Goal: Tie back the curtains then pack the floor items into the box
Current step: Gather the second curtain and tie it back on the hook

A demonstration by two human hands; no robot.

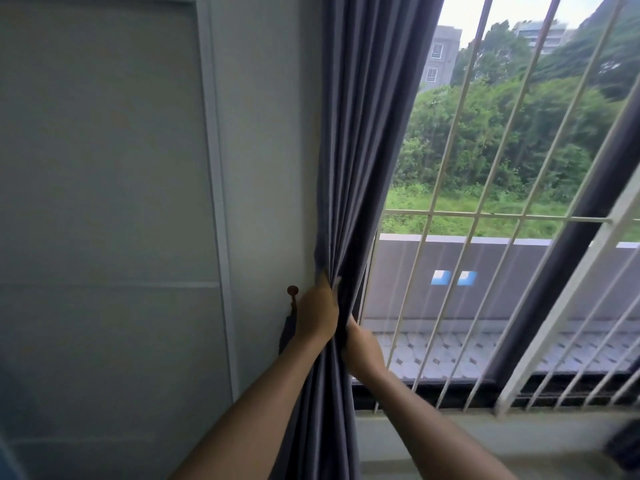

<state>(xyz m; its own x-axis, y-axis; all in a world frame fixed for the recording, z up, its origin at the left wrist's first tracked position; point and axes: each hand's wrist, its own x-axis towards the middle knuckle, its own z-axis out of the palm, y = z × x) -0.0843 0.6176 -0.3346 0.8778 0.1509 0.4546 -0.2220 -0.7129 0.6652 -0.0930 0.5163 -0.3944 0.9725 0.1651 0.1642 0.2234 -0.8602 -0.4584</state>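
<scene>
Two hands clamp grey pleated fabric curtain (349,188): left hand (317,313) bunching folds, right hand (362,344) gripping behind. Keep bundle tight; loop dark tieback (288,332) onto round brown wall hook (292,290), just left.

The fingers of the left hand (317,311) are hidden in the folds of the curtain (363,140), and those of the right hand (362,344) are lost behind its edge. The curtain is cut off at the top and bottom edges. A dark strip (286,332) hanging below the wall hook (292,291) is partly covered by the left wrist; what it is cannot be told. A dark blurred shape (625,445) is cut by the right edge.
</scene>
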